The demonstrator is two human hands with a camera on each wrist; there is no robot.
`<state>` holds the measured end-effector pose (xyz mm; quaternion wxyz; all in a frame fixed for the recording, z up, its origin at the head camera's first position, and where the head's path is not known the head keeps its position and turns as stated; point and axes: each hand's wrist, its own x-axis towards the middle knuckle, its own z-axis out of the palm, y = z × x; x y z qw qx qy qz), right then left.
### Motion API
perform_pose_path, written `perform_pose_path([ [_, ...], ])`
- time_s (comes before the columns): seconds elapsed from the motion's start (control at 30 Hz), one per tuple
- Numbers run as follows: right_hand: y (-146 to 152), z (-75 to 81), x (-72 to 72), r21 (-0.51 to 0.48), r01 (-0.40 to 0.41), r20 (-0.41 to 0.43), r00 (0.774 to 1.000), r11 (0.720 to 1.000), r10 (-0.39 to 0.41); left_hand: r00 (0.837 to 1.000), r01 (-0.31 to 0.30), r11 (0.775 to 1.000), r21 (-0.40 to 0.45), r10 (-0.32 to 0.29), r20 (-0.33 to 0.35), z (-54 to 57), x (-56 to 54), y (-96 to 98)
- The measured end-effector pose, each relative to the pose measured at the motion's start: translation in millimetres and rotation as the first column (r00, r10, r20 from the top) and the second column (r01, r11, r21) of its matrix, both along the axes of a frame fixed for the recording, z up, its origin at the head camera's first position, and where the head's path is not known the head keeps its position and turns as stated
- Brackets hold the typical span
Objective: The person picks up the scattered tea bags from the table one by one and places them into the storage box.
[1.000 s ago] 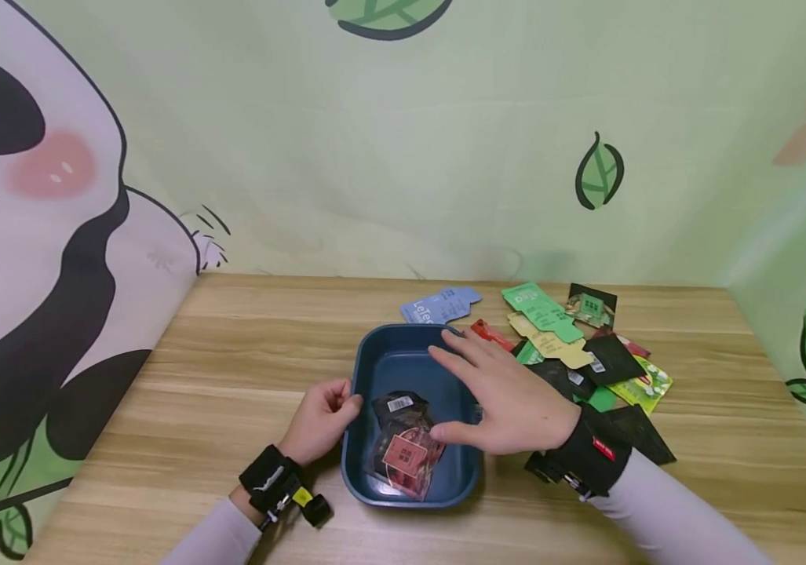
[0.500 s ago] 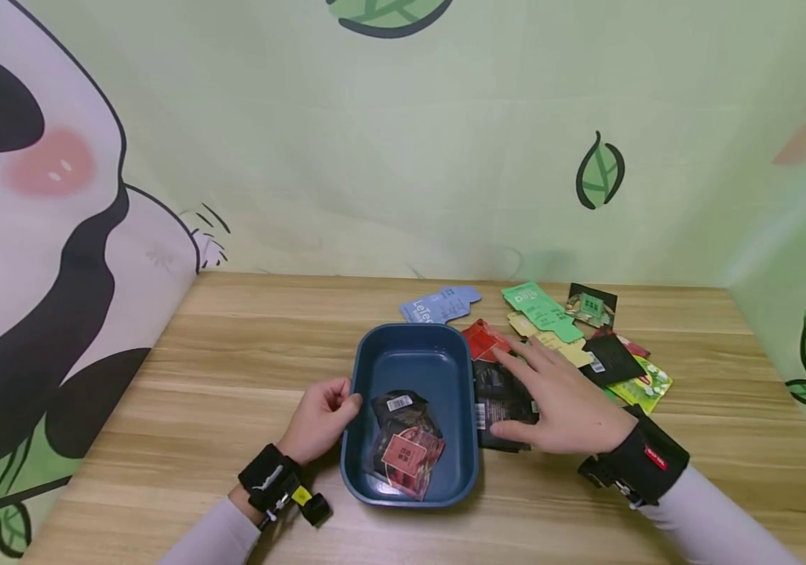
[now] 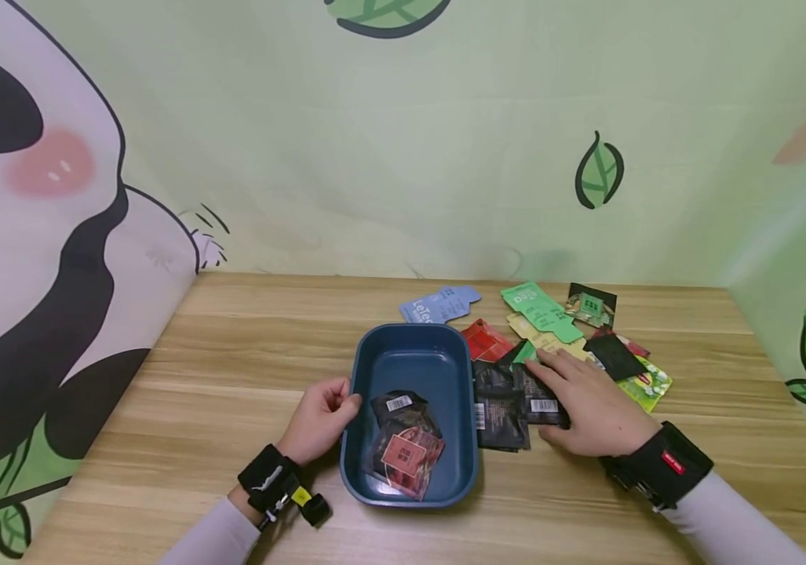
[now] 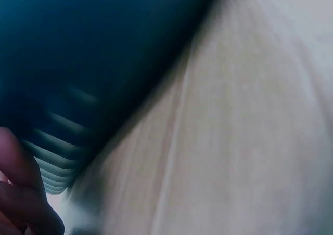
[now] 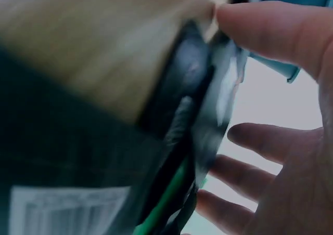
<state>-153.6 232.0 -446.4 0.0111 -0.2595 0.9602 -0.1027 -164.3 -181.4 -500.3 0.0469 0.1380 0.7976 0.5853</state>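
Note:
My left hand point(image 3: 321, 420) pinches the left rim of a dark blue tray point(image 3: 413, 337), with the thumb over the edge. In the left wrist view its fingers point(image 4: 23, 188) lie beside the tray's ribbed outer wall. A few black sachets, one with a reddish label point(image 3: 405, 455), lie inside the tray. My right hand point(image 3: 596, 408) is spread low over the sachet pile, thumb and fingertips at a black sachet point(image 3: 540, 396) with a barcode. The right wrist view shows its straight fingers point(image 5: 234, 175) and thumb at the edges of dark sachets. More black sachets point(image 3: 501, 424) lie against the tray's right side.
Behind and right of the tray lie a red sachet point(image 3: 485, 341), blue packets point(image 3: 438, 304), a green packet point(image 3: 540, 310), a black sachet with a green label point(image 3: 591, 306) and a yellow-green sachet point(image 3: 646, 384). A printed cloth wall point(image 3: 374, 173) borders the wooden table point(image 3: 233, 353).
My right hand has moved right, from above the tray to the sachet pile, uncovering the red sachet and the black sachets beside the tray. The left hand and tray stay nearly still.

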Motion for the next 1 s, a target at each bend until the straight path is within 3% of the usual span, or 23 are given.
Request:
perform_pose_path([
  [0.63, -3.8, -5.6, -5.1, 0.003, 0.031, -0.082, 0.996, 1.000, -0.030, 1.000, -0.008, 1.000, -0.005, 0.008, 0.019, -1.8, 1.0, -1.1],
  [1.0, -3.1, 15.5, -12.3, -0.063, 0.066, -0.168, 0.983, 0.996, -0.076, 1.000, -0.007, 1.000, -0.003, 0.007, 0.028, -1.8, 0.0, -0.5],
])
